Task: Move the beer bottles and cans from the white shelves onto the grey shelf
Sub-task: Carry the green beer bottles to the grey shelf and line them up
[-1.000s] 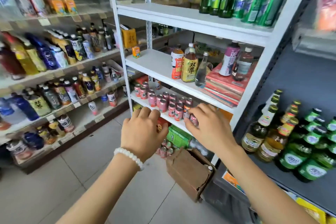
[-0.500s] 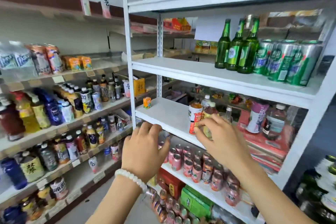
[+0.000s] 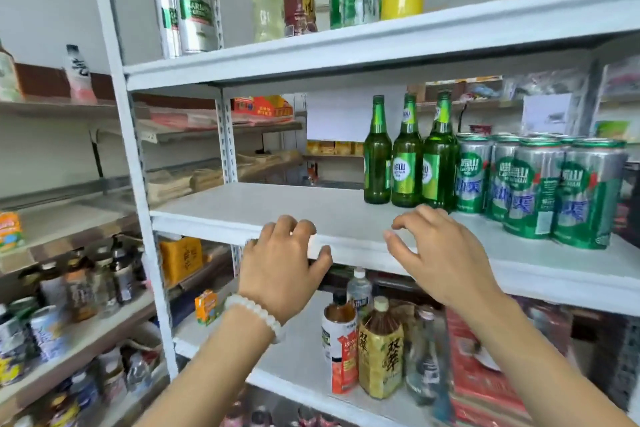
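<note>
Fingers (image 3: 298,229) of both hands loosely curled, empty, before upright green beer bottles (image 3: 407,163) and cans (image 3: 540,191) on white shelf (image 3: 277,208).

I have one view only, from the head camera, so nothing is shared with a second angle. It looks forward and about level at the white shelves (image 3: 346,215), close in, with the middle board at roughly eye height. The lens is wide: the uprights bow and the edges smear, so I think the left-hand racks (image 3: 69,288) sit further back, though I can't be sure. Both forearms come up from the bottom edge, the left hand (image 3: 282,274) and right hand (image 3: 440,256) near the centre. Bottles (image 3: 407,152) and cans (image 3: 540,184) stand right of centre, near the lens.
</note>
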